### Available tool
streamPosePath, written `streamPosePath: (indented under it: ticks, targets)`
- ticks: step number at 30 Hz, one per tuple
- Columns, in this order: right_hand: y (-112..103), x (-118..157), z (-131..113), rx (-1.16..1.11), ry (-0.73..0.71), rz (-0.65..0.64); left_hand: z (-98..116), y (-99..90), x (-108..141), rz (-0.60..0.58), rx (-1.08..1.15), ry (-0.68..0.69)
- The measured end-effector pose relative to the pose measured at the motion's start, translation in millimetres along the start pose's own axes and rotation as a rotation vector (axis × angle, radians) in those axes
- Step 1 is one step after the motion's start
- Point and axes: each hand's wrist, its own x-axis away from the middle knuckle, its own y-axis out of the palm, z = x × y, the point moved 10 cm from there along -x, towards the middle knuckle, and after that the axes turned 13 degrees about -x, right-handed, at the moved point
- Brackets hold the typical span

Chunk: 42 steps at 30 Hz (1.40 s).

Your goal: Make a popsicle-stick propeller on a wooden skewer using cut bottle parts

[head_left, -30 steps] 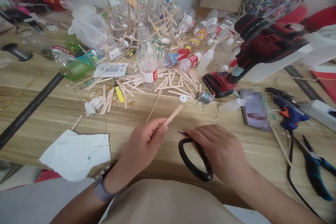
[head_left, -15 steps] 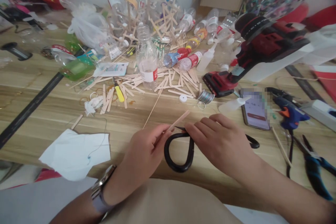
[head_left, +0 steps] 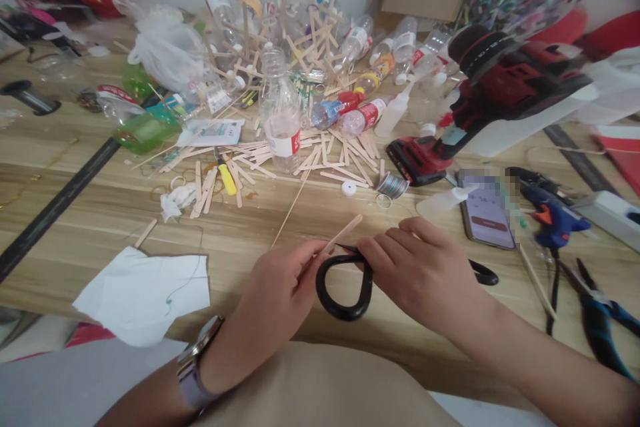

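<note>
My left hand (head_left: 285, 280) is closed on a wooden craft stick (head_left: 346, 228), whose rounded end points up and to the right. Black-handled scissors (head_left: 345, 315) are gripped by my right hand (head_left: 417, 267) around the middle, with one handle loop below the hands and part of the other showing past the right side. Their dark pointed tip reaches toward the stick beside my left fingers; whether it touches the wood I cannot tell. Beyond the hands stands a clear plastic bottle (head_left: 281, 123) among many loose craft sticks (head_left: 255, 159).
A red and black cordless drill (head_left: 505, 93) stands at the right, near a phone (head_left: 485, 210), a blue glue gun (head_left: 555, 217) and pliers (head_left: 597, 313). White paper (head_left: 145, 293) lies at the left. Plastic bottles (head_left: 355, 40) crowd the back. A wire spool (head_left: 393, 185) sits beyond my right hand.
The scissors' loop has shifted slightly up and to the right. Both hands keep their hold, and the stick has barely moved.
</note>
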Motion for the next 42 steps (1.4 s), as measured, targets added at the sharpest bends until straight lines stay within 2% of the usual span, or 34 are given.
streamPosePath:
  ticks: [12, 24, 34, 39, 42]
  targets:
    - [-5, 2, 1, 0.004, -0.021, 0.047, 2, 8.9, 1, -0.079, 0.072, -0.014]
    - [-6, 2, -5, 0.042, -0.083, 0.055, 1, 9.3, 4, -0.069, 0.023, -0.01]
    - [-8, 3, -14, 0.098, -0.191, 0.046, -3, 14.2, 6, -0.143, -0.047, -0.085]
    - [-8, 2, -15, 0.097, -0.241, 0.008, 1, 21.2, 7, -0.206, 0.012, -0.073]
    - [-12, 2, -13, 0.075, -0.253, 0.006, -2, 21.5, 8, -0.199, 0.041, -0.105]
